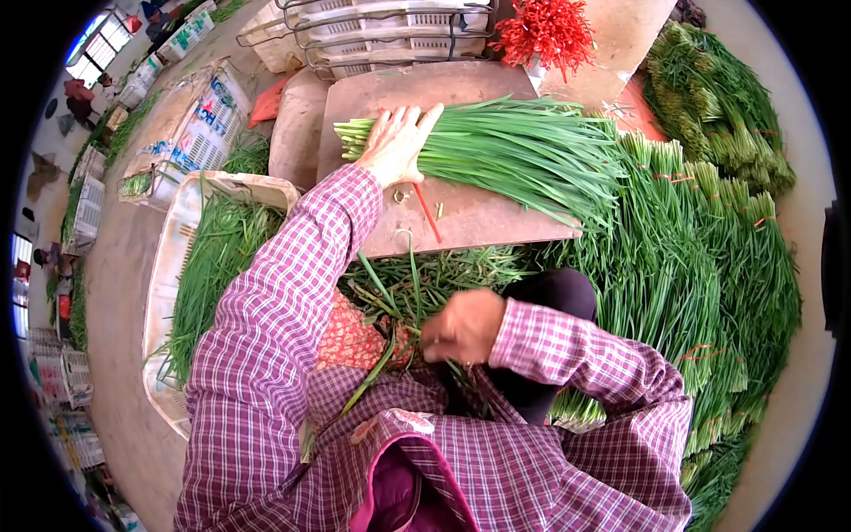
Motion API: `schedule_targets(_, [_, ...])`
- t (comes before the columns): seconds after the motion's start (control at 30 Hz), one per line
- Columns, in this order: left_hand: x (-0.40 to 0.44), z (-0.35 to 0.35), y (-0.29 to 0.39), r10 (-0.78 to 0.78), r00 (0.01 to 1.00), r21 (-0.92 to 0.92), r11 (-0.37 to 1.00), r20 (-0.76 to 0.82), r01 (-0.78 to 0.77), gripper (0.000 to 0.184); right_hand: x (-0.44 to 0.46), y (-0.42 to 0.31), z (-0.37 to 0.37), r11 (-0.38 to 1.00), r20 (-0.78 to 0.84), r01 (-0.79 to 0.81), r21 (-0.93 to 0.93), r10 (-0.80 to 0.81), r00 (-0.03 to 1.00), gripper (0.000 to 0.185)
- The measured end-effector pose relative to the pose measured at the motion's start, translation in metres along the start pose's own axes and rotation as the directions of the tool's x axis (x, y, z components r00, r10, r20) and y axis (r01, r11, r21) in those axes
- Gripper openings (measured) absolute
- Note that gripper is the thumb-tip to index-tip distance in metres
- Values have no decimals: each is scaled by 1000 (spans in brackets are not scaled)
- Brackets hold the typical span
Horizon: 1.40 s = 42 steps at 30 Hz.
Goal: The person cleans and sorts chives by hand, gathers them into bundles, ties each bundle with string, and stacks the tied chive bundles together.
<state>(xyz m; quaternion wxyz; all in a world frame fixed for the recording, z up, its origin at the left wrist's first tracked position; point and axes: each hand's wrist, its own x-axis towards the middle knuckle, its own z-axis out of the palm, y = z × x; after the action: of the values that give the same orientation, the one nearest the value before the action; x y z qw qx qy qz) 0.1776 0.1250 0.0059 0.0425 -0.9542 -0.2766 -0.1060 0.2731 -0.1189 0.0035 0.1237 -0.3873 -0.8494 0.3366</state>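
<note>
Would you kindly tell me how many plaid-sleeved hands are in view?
2: the left hand rests on the green bundle on the board; the right hand, blurred, is off the board, lower in the picture. Neither is fully hidden.

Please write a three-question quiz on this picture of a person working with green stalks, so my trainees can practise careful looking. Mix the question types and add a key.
1. Multiple choice. The person's left hand rests on:
A) a white plastic crate
B) a bunch of long, green, leafy stalks
C) a bushy cluster of thin red strips

2. True or false? The person's right hand is touching that bunch.

3. Fill in the colour. A thin, straight ____ strip lies on the flat, pinkish-brown board, on the person's side of the bunch.

Key:
1. B.
2. False: the hand is blurred, but plainly apart from the bunch.
3. Red.
</note>
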Motion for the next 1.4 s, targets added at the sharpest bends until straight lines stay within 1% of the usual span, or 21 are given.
schedule_targets(0.03, [-1, 0, 0, 1, 1000, -3, 1000, 0, -1, 119, 11, 5, -13, 983, -34, -146, -111, 143, 989, 18])
schedule_targets(0.07, [-2, 0, 0, -5, 1000, -8, 1000, -2, 5, 118, 19, 14, -18, 927, -314, -279, -251, 195, 929, 19])
schedule_targets(0.1, [-1, -1, 0, -9, 1000, -11, 1000, -10, 8, 118, 30, 29, -27, 919, -420, -374, -124, 293, 859, 23])
schedule_targets(0.17, [-1, 0, -2, -20, 1000, -19, 1000, -13, 19, 117, 54, 40, -53, 727, -399, -660, -190, 557, 728, 35])
schedule_targets(0.2, [0, 0, -3, -32, 999, -24, 999, -8, 32, 116, 65, 47, -56, 637, -367, -717, -283, 619, 694, 37])
schedule_targets(0.3, [1, -9, -1, -62, 996, -85, 994, 71, 68, 116, 84, 58, -52, 595, -291, -722, -354, 663, 690, 38])
schedule_targets(0.37, [0, -8, 0, -76, 994, -79, 994, 74, 81, 116, 94, 61, -47, 578, -273, -755, -309, 707, 653, 37])
schedule_targets(0.5, [0, -1, -2, -53, 998, -85, 995, 37, 56, 116, 87, 64, -50, 674, -250, -696, -248, 650, 718, 34])
schedule_targets(0.7, [0, -1, -3, -36, 999, -79, 996, -1, 36, 117, 57, 80, -66, 624, -341, -734, -267, 652, 678, 35])
schedule_targets(0.83, [-1, -4, -1, -36, 999, -62, 997, -22, 35, 118, 26, 89, -76, 696, -379, -714, -79, 641, 667, 37])
schedule_targets(0.87, [-1, -5, -1, -35, 999, -64, 997, -19, 34, 118, 22, 91, -74, 823, -411, -554, 126, 552, 726, 35])
schedule_targets(0.93, [-1, -6, 2, -23, 1000, -67, 998, -7, 22, 120, 33, 88, -87, 657, -295, -363, 661, 672, 679, 30])
schedule_targets(0.97, [-1, -6, 4, -10, 1000, -62, 998, -6, 9, 120, 42, 85, -92, 541, -253, -261, 800, 698, 670, 29])
schedule_targets(1.07, [-3, -5, 11, -9, 999, -54, 998, -42, 7, 123, 82, 82, -98, 370, -219, -123, 921, 752, 621, 27])
schedule_targets(1.1, [-5, -1, 10, -7, 997, -30, 1000, -79, 5, 113, 91, 79, -99, 354, -221, -97, 930, 752, 621, 27])
schedule_targets(1.17, [-3, 16, 7, -30, 985, -8, 1000, -169, 29, 104, 103, 71, -98, 350, -236, -92, 932, 780, 579, 28])
schedule_targets(1.2, [-1, 14, 10, -36, 980, 6, 999, -196, 38, 97, 100, 76, -97, 434, -281, -99, 895, 725, 629, 30])
schedule_targets(1.27, [-2, 12, 15, -101, 989, -9, 995, -110, 100, 104, 89, 86, -94, 618, -351, -191, 762, 643, 681, 33])
schedule_targets(1.3, [-2, 5, 20, -117, 990, -24, 993, -79, 115, 109, 76, 95, -96, 882, -559, -292, 370, 463, 688, 32])
schedule_targets(1.37, [0, 6, 18, -105, 991, -18, 994, -79, 104, 115, 40, 76, -115, 848, -620, -506, 158, 484, 617, 29])
schedule_targets(1.4, [1, 7, 17, -99, 992, -14, 995, -83, 98, 121, 22, 84, -113, 862, -741, -502, 75, 385, 550, 26])
